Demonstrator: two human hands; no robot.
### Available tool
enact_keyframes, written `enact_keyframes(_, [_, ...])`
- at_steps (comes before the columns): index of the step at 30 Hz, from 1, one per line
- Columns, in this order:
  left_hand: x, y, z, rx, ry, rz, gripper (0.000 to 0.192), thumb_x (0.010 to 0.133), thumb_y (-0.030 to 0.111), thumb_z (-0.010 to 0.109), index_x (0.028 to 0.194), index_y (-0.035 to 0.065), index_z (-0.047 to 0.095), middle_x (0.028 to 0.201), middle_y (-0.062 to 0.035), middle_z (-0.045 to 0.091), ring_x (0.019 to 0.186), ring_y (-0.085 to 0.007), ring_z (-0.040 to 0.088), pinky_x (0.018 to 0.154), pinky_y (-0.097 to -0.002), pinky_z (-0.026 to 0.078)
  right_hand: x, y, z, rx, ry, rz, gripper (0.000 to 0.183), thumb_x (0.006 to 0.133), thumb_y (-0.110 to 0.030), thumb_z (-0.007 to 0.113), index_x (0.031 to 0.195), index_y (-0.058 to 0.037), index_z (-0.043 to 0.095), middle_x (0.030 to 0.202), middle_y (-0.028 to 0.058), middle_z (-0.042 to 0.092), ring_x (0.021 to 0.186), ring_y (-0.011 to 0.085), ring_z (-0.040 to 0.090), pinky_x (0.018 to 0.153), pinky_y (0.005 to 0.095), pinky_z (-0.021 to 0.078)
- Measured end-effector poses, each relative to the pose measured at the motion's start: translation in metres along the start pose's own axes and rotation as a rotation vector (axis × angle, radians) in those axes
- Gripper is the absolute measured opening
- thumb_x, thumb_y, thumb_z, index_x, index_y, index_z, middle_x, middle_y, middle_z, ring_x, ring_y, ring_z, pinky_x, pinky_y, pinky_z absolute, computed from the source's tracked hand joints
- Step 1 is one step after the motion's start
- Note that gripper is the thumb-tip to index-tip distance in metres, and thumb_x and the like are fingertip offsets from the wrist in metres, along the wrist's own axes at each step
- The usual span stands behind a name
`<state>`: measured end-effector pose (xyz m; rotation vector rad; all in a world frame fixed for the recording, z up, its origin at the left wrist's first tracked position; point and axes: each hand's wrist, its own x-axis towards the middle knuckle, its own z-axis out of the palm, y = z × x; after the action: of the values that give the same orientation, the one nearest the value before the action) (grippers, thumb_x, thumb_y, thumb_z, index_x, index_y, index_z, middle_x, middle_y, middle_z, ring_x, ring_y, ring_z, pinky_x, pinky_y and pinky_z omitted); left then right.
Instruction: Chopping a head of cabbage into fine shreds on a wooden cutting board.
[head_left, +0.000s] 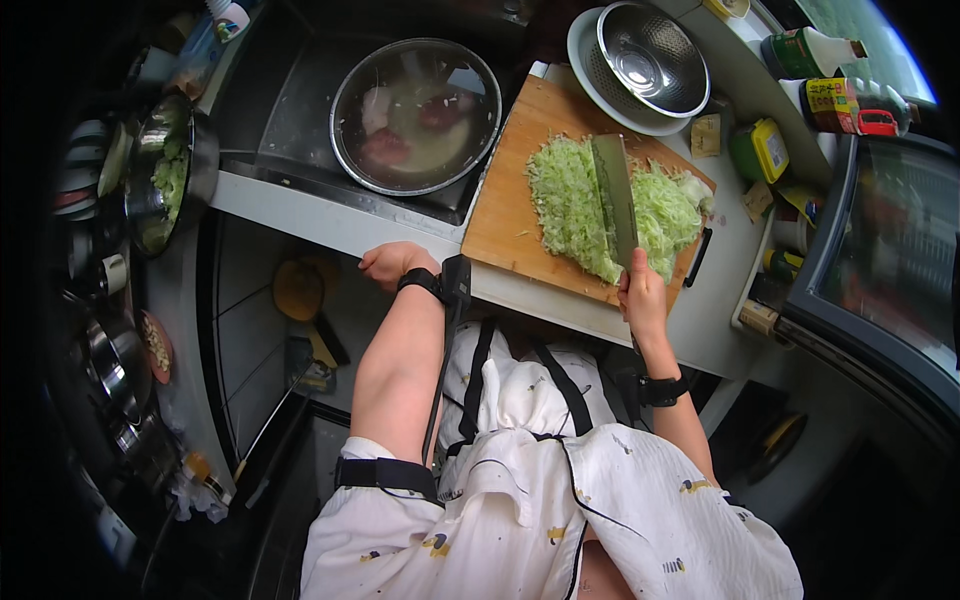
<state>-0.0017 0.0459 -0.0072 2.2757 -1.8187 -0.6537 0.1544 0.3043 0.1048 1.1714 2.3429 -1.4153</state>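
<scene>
My right hand (645, 294) grips the handle of a Chinese cleaver (616, 196). Its broad blade lies across finely chopped pale green cabbage (566, 202), with coarser shreds (664, 214) to the right of it. The cabbage is heaped on a wooden cutting board (499, 217). My left hand (399, 264) is curled at the counter's front edge, left of the board, and holds nothing that I can see. Beyond it, a metal basin (414, 187) of cloudy water with pieces of meat (386, 146) in it stands in the sink (292, 120).
A steel colander (652, 60) rests in a pale bowl (592, 97) behind the board. Sauce bottles (829, 105) and a yellow-lidded tub (769, 150) stand at the right, near a dark glass-fronted appliance (900, 217). At the left is a steel bowl with green scraps (169, 180).
</scene>
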Motion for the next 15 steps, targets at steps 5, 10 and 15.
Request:
enact_keyframes(5, [-0.003, -0.004, 0.009, -0.021, -0.012, -0.002, 0.040, 0.093, 0.028, 0.025, 0.092, -0.0005, 0.053, 0.087, -0.0250, 0.061, 0.082, -0.0423, 0.059, 0.076, -0.0477, 0.050, 0.004, 0.015, 0.014, 0.056, 0.008, 0.034, 0.066, 0.094, -0.054, 0.029, 0.054, -0.0023, 0.042, 0.047, 0.0050, 0.042, 0.044, 0.0142, 0.042, 0.045, 0.0317, 0.0345])
enact_keyframes(10, [0.004, -0.005, 0.009, -0.027, 0.005, 0.008, 0.040, 0.093, 0.028, 0.025, 0.092, -0.0005, 0.053, 0.087, -0.0249, 0.061, 0.082, -0.0422, 0.059, 0.076, -0.0477, 0.050, 0.000, 0.004, 0.009, -0.046, -0.014, 0.055, 0.065, 0.094, -0.052, 0.030, 0.055, -0.0017, 0.044, 0.048, 0.0045, 0.043, 0.045, 0.0141, 0.043, 0.046, 0.0315, 0.0354])
enact_keyframes(15, [-0.002, -0.002, 0.007, -0.024, 0.010, 0.017, 0.039, 0.093, 0.028, 0.025, 0.092, -0.0004, 0.052, 0.087, -0.0249, 0.061, 0.082, -0.0422, 0.059, 0.076, -0.0476, 0.050, -0.011, -0.001, 0.015, -0.060, -0.006, -0.069, 0.065, 0.094, -0.052, 0.031, 0.062, 0.0020, 0.048, 0.049, 0.0109, 0.044, 0.046, 0.0224, 0.044, 0.049, 0.0357, 0.0372])
